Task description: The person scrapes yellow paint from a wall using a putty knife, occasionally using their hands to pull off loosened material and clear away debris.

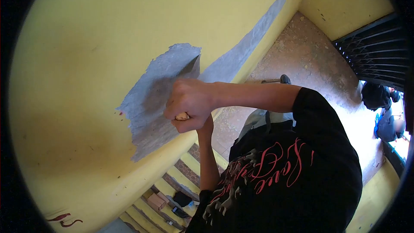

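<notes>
My right hand [188,102] is closed in a fist in front of the yellow wall [86,60]. A tan, wood-coloured handle end [182,115] pokes out between its thumb and fingers; the rest of that tool is hidden. My left forearm [208,159] rises from below to the same spot, and my left hand [206,126] is mostly covered by the right, its fingers out of sight. Beside and behind the fists lies a ragged grey patch [148,86] where paint is off the wall. Dark shadow falls across this patch.
A second long grey strip [254,36] runs up toward the wall's corner. Below are yellow-edged steps [151,211] with a cardboard box [157,202] and a black item [183,198]. On the right stand a dark metal gate [373,51] and seated people [386,125]. Debris dots the floor [302,56].
</notes>
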Demonstrator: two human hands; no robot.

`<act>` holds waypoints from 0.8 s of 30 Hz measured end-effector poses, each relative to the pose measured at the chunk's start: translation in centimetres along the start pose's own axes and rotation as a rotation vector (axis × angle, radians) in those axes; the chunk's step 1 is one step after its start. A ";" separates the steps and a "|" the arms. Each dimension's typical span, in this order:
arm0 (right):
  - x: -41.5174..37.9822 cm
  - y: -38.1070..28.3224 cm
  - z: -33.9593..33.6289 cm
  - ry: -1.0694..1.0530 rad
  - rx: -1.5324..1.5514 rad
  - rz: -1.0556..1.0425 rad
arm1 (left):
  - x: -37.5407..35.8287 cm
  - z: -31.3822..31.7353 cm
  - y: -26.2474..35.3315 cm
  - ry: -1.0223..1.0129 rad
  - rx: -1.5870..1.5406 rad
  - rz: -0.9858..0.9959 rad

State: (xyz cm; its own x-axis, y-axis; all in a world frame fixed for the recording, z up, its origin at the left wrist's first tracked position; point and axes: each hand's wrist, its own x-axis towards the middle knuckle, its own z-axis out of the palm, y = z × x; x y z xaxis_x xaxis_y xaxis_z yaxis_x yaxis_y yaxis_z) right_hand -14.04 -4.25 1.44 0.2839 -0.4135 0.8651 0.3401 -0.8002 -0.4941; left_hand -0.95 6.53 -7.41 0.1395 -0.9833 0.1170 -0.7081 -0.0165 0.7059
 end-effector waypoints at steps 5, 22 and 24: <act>0.2 1.2 0.0 0.096 0.054 -0.043 | -0.4 -0.1 -1.9 -0.013 0.013 -0.034; 0.3 0.6 -0.3 0.025 0.067 -0.038 | 0.2 0.7 -0.7 -0.025 -0.116 -0.085; 0.4 0.2 -0.3 0.016 0.065 -0.027 | 0.1 1.5 -1.2 -0.122 -0.121 -0.172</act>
State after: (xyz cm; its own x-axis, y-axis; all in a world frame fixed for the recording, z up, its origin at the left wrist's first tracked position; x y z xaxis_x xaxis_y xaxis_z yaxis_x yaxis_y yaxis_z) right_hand -14.11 -4.67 1.69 0.2600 -0.3991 0.8793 0.4052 -0.7814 -0.4746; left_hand -1.10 6.17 -9.27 0.1609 -0.9826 -0.0929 -0.5916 -0.1714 0.7878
